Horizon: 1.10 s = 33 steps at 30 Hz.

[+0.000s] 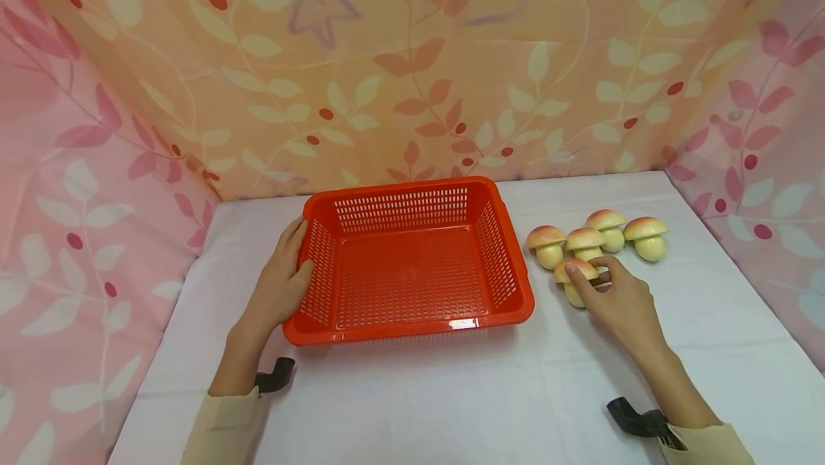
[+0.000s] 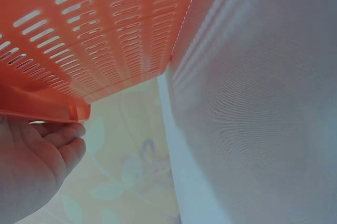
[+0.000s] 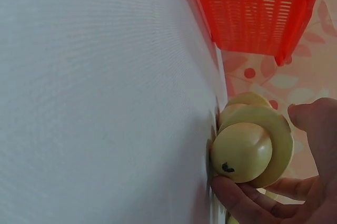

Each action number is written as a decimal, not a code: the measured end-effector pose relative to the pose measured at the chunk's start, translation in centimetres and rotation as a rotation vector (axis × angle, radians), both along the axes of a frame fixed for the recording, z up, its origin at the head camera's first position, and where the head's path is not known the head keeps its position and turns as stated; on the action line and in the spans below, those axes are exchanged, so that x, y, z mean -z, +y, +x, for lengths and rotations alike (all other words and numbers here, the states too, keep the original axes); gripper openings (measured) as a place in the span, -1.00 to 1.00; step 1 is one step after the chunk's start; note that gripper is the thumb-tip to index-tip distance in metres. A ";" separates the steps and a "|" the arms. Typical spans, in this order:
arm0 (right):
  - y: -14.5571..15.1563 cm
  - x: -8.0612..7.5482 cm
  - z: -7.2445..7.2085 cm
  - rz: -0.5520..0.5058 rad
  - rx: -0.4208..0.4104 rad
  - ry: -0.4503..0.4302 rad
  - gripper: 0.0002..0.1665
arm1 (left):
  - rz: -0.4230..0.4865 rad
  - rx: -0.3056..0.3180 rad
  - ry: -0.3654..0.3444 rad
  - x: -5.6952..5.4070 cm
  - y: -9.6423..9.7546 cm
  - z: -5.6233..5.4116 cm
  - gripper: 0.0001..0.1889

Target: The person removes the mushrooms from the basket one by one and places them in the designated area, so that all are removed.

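A red plastic basket (image 1: 412,332) with slotted walls sits on the white table. My left hand (image 1: 282,275) grips its left rim, thumb over the edge and fingers outside; the left wrist view shows those fingertips (image 2: 73,142) under the basket's rim (image 2: 47,110). To the basket's right, my right hand (image 1: 621,300) is around the nearest toy mushroom (image 1: 572,275), which has a pinkish-yellow cap and a pale rounded stem. In the right wrist view, fingers touch the mushroom (image 3: 242,150) from below, and the thumb is close to its cap.
Several more toy mushrooms (image 1: 647,236) stand in a cluster just beyond my right hand. Floral cloth (image 1: 412,78) hangs behind the white table (image 1: 412,408) and along both sides. Black wrist mounts (image 1: 634,418) sit at my cuffs.
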State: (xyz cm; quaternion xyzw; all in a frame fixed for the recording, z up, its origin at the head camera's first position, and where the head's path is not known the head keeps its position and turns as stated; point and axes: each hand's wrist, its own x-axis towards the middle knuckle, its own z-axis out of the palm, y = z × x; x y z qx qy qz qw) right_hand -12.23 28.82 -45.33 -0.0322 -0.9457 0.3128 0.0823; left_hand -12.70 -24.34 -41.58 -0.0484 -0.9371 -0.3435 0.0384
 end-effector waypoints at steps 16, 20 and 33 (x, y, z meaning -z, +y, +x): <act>-0.5 -0.2 0.7 0.019 -0.052 -0.036 -0.16 | -0.016 -0.057 0.057 -0.3 -1.2 1.2 -0.30; 0.4 -0.7 1.0 0.023 -0.063 0.031 -0.27 | 0.003 -0.067 0.083 -0.5 -0.9 1.1 -0.35; 3.8 -0.6 0.1 0.075 -0.276 0.385 -0.51 | -0.011 -0.076 0.105 -1.5 -3.7 1.7 -0.42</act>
